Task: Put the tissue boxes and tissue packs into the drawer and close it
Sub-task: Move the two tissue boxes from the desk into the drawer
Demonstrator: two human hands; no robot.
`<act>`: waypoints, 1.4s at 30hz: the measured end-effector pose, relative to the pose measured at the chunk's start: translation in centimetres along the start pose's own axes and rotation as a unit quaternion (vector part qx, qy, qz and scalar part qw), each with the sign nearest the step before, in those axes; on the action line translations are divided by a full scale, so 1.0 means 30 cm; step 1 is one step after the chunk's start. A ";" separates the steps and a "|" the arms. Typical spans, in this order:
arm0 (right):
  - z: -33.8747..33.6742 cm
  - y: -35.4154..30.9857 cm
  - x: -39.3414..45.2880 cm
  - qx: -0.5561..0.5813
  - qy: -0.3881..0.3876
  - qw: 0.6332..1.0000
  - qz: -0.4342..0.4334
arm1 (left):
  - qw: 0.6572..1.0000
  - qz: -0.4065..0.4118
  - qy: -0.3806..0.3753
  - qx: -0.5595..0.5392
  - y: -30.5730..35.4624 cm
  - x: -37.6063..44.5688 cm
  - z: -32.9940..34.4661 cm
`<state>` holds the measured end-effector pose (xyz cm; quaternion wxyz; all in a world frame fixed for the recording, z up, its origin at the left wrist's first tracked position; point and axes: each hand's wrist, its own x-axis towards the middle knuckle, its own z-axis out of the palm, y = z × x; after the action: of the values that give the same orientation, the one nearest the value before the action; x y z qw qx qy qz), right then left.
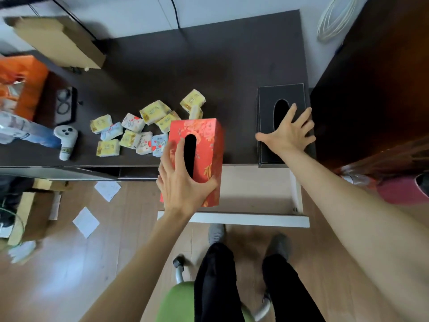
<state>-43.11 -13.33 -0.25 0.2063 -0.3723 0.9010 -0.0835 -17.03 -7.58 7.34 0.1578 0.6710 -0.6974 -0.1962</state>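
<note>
A: Where is your left hand just now?

B: It grips the red tissue box, fingers curled over the top face beside the oval slot and thumb wrapped on the near right edge. You hold the box over the left end of the open drawer, its far end overlapping the desk's front edge.

A: And your right hand?

B: Your fingers are spread flat on top of the black tissue box, reaching just past its oval opening, thumb out to the left. Nothing is curled round it; you are pressing or touching, not gripping. That box stands on the dark desk, directly behind the drawer's right end, near the desk's front edge.

A: The tissue packs?

B: The tissue packs lie scattered on the desk, behind and to the left of the drawer. The nearest ones sit just beside the red box; whether they touch it you cannot tell.

A: What else is near the drawer?

B: A small white toy figure lies on the desk further left of the drawer, beyond the packs. Paper sheets lie on the wooden floor left of the drawer. A green chair sits in front of it, beside your legs.
</note>
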 end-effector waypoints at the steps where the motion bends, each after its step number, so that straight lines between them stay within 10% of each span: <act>1: 0.001 -0.002 -0.001 0.007 0.008 1.000 0.000 | 1.000 -0.007 0.000 -0.011 -0.026 -0.016 0.001; 18: 0.238 0.213 -0.443 0.118 0.227 0.966 -0.036 | 0.998 0.033 0.034 -0.038 -0.225 -0.098 0.301; 42: 0.381 0.344 -0.617 0.088 0.181 0.978 -0.054 | 0.999 -0.013 0.000 0.031 -0.268 -0.319 0.411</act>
<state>-32.93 7.09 -7.95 0.0668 -0.3796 0.8909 -0.2401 -15.47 2.54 -6.92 0.1343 0.6847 -0.6943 -0.1763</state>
